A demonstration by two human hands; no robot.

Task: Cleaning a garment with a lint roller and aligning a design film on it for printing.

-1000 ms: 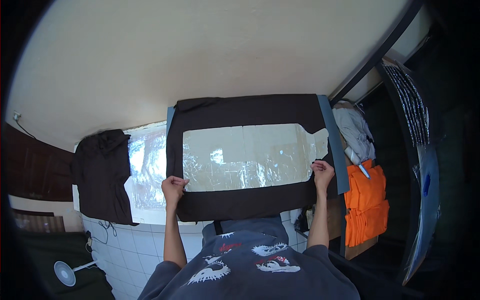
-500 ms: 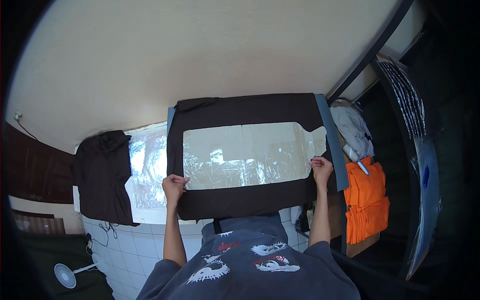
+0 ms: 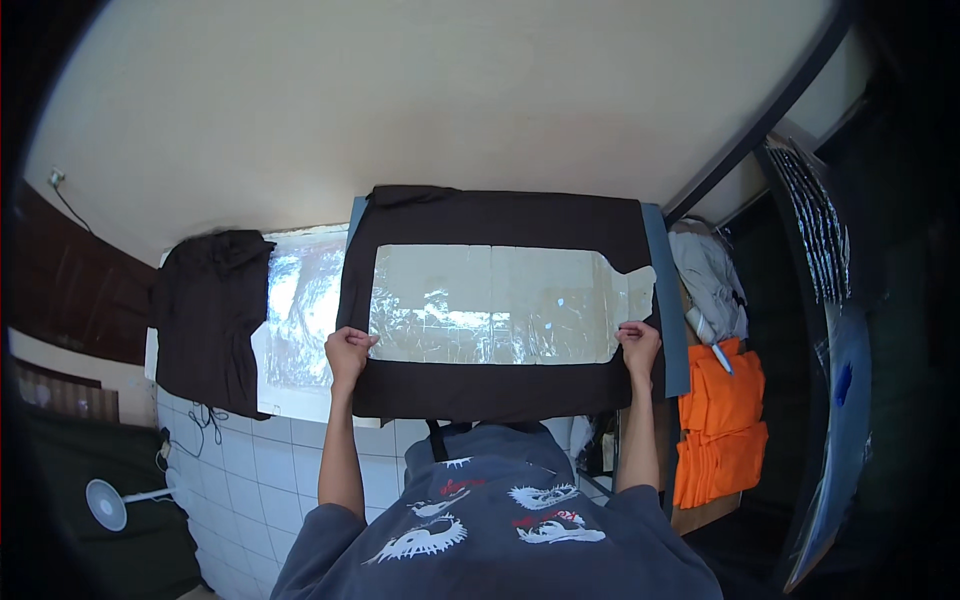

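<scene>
A long, beige sewing pattern (image 3: 560, 290), apparently card under shiny clear film, lies flat on dark brown fabric (image 3: 500, 392). One end narrows into a curved neck at the right. My left hand (image 3: 349, 352) is at the pattern's near left corner, its thumb and fingers pinched together on the edge. At the near right end, my right hand (image 3: 638, 346) pinches the edge beside the narrow neck. Both hands rest over the fabric, which extends past the pattern on all sides. The fingertips partly cover the edges they hold.
Under the fabric is a blue-grey board (image 3: 676, 345). Another dark cloth (image 3: 208, 320) and a film-covered white sheet (image 3: 305, 295) lie to the left. Folded orange fabric (image 3: 718, 405), a pen (image 3: 722, 358) and grey cloth (image 3: 705, 265) sit at right. A white fan (image 3: 107, 505) stands lower left.
The whole view has shifted and turned slightly, so the pattern looks more level. My left hand has moved slightly up along the pattern's left edge; my right hand stays near the same place.
</scene>
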